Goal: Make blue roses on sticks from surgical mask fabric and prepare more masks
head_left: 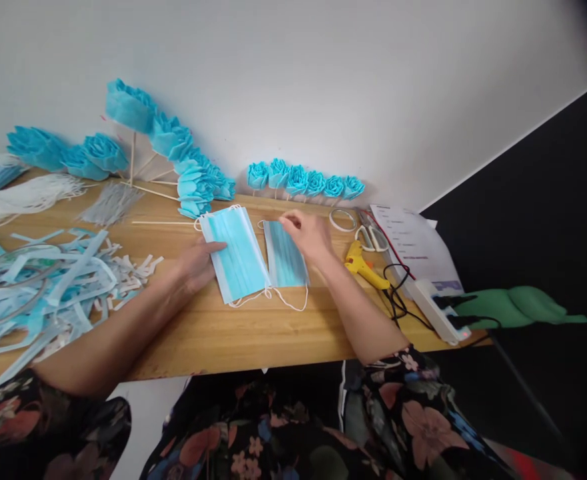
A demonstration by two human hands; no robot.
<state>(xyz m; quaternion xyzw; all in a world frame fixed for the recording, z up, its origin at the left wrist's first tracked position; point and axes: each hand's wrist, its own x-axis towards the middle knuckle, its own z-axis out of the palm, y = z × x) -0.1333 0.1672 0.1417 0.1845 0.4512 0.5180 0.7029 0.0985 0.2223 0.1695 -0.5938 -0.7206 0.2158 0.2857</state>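
Observation:
My left hand (196,265) grips a light-blue face mask (236,253) by its left edge, thumb on top, the mask tilted above the table. White ear loops hang from its corners; it may be a small stack, I cannot tell. A second blue face mask (286,257) lies on the wood just to the right, partly covered by my right hand. Over that mask's upper right corner is my right hand (306,233), with fingers bent and thumb and fingertips brought together. Whatever sits between those fingertips, if anything, is too small to make out.
Cut strips (63,280) pile up at left, beside white ear-loop cords (28,197) and thin wires (110,203). Blue fabric flowers (173,137) and smaller roses (297,180) line the wall. At right are a yellow glue gun (363,267), scissors (372,238) and a power strip (438,312).

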